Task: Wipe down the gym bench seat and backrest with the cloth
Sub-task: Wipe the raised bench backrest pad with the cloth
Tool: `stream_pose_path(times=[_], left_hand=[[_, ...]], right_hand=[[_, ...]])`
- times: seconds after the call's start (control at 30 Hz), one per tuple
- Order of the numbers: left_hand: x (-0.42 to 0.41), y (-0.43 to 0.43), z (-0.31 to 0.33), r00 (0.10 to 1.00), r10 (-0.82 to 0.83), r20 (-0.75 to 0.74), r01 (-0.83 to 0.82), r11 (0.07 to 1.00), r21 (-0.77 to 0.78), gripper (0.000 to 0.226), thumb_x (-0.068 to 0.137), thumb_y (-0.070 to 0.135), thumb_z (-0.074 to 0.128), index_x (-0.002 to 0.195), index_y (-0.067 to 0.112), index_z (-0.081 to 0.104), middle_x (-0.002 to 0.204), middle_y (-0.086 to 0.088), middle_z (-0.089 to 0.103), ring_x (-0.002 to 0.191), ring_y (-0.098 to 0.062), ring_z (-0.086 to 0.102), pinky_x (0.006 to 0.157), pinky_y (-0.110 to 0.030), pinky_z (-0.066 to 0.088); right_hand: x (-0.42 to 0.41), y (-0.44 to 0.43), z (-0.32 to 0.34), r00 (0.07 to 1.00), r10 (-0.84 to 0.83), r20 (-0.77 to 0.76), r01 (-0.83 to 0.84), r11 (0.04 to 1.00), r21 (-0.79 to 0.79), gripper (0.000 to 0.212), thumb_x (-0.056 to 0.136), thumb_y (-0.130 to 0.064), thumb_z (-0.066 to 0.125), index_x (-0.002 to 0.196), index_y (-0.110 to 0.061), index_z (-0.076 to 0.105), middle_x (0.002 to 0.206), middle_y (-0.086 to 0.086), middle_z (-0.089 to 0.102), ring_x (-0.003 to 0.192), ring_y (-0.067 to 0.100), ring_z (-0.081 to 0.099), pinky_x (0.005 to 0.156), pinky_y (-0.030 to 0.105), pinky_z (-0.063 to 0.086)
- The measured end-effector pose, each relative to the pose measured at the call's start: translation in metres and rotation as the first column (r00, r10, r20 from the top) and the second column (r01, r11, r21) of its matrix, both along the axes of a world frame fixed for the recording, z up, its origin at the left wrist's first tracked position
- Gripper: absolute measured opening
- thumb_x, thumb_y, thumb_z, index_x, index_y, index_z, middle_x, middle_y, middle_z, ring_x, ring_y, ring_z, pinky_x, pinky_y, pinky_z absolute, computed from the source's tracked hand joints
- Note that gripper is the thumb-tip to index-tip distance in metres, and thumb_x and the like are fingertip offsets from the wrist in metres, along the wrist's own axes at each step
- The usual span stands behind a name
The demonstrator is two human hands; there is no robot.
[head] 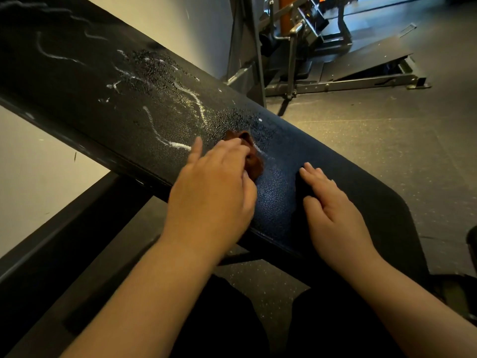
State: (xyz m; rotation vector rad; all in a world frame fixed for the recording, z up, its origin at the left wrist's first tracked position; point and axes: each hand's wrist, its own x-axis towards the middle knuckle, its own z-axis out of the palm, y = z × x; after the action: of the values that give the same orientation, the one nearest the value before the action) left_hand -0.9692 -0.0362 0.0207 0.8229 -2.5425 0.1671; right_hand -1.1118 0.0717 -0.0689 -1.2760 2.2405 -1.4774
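From the head view, the long black bench pad [296,161] runs on a slant from the upper left of the frame down to the lower right, its pebbled surface marked with white squiggly streaks [160,130] and a scatter of fine droplets across the middle. Whether this stretch is seat or backrest I cannot tell. The brown cloth [254,162] sits bunched up on the pad near the frame's centre, right at the edge of the wet patch. The left hand [211,187] is on it, fingers curled over the wad and pressing it to the pad, with one finger on the hand's left side sticking out straight. The right hand [333,210] lies just beside it, lower right of centre, palm down on the pad – fingers straight and close together, holding nothing. At the upper right stands a grey gym machine [304,47] on the dark speckled floor [361,140]; a pale wall [38,177] shows at the left.
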Motion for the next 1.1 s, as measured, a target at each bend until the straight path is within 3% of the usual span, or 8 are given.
stream_pose_path(times=[0.13,0.23,0.5,0.67,0.83,0.9,1.0,1.1], left_hand=[[-0.015,0.044,-0.032,0.980,-0.111,0.166,0.122,0.991,-0.057,0.049,0.086,0.025,0.048,0.130,0.006,0.061,0.135,-0.012,0.062,0.131,-0.029,0.054,0.120,-0.050,0.027],[-0.010,0.046,-0.036,0.959,-0.259,0.113,0.263,0.965,-0.017,0.046,0.087,0.023,0.058,0.131,0.012,0.061,0.137,-0.004,0.062,0.131,-0.021,0.055,0.120,-0.047,0.030],[-0.012,0.021,-0.013,0.998,0.017,0.058,-0.016,1.000,-0.018,0.048,0.088,0.018,0.047,0.132,0.009,0.060,0.139,-0.008,0.060,0.130,-0.024,0.055,0.123,-0.047,0.022],[-0.008,0.037,-0.029,0.964,-0.248,0.091,0.250,0.968,-0.011,0.047,0.087,0.022,0.044,0.130,0.015,0.063,0.135,0.000,0.063,0.127,-0.017,0.057,0.120,-0.045,0.029],[0.000,-0.005,0.000,1.000,0.013,-0.006,-0.013,1.000,0.005,0.045,0.094,0.017,0.048,0.138,0.012,0.057,0.147,-0.003,0.054,0.137,-0.020,0.047,0.125,-0.040,0.011],[-0.007,0.010,-0.002,0.998,0.062,0.022,-0.062,0.998,0.002,0.052,0.090,0.023,0.039,0.138,0.010,0.055,0.147,-0.006,0.053,0.137,-0.022,0.047,0.125,-0.043,0.017],[-0.013,0.044,-0.027,0.988,-0.115,0.101,0.116,0.993,-0.004,0.054,0.085,0.024,0.035,0.128,0.008,0.063,0.133,-0.009,0.064,0.125,-0.026,0.059,0.115,-0.047,0.038],[-0.010,0.043,-0.034,0.966,-0.249,0.073,0.248,0.969,0.025,0.052,0.088,0.026,0.035,0.132,0.016,0.061,0.139,0.000,0.060,0.131,-0.018,0.054,0.118,-0.044,0.034]], right_hand=[[-0.002,0.001,-0.004,1.000,-0.003,0.016,0.003,1.000,-0.005,0.052,0.103,-0.012,0.042,0.152,-0.031,0.038,0.158,-0.021,0.029,0.145,-0.010,0.016,0.117,0.013,0.006],[-0.004,0.001,-0.003,0.998,0.009,0.061,-0.006,0.999,-0.048,0.052,0.102,-0.011,0.045,0.148,-0.032,0.043,0.157,-0.020,0.034,0.143,-0.013,0.019,0.115,0.009,0.007],[-0.003,0.002,-0.005,0.999,-0.013,0.035,0.015,0.999,-0.049,0.052,0.101,-0.013,0.046,0.148,-0.035,0.043,0.152,-0.028,0.030,0.133,-0.027,0.013,0.107,-0.002,0.003],[-0.003,0.002,-0.003,0.998,0.011,0.066,-0.007,0.998,-0.061,0.050,0.101,-0.015,0.046,0.148,-0.034,0.045,0.155,-0.023,0.035,0.128,-0.032,0.013,0.108,0.000,0.005],[-0.004,0.000,-0.004,1.000,-0.010,0.029,0.012,0.998,-0.067,0.051,0.101,-0.013,0.048,0.147,-0.035,0.045,0.149,-0.030,0.031,0.119,-0.041,0.008,0.103,-0.007,0.002],[-0.003,0.001,-0.006,0.999,-0.016,0.033,0.018,0.998,-0.061,0.051,0.101,-0.014,0.048,0.147,-0.037,0.043,0.148,-0.032,0.029,0.117,-0.043,0.007,0.102,-0.008,0.002],[-0.003,0.001,-0.006,0.999,-0.003,0.036,0.005,0.998,-0.063,0.048,0.102,-0.019,0.045,0.147,-0.035,0.043,0.153,-0.027,0.032,0.125,-0.036,0.011,0.107,-0.003,0.004],[-0.003,0.000,-0.005,0.999,0.005,0.046,-0.002,0.998,-0.062,0.049,0.102,-0.016,0.045,0.148,-0.034,0.044,0.155,-0.023,0.035,0.132,-0.030,0.014,0.110,0.001,0.006]])
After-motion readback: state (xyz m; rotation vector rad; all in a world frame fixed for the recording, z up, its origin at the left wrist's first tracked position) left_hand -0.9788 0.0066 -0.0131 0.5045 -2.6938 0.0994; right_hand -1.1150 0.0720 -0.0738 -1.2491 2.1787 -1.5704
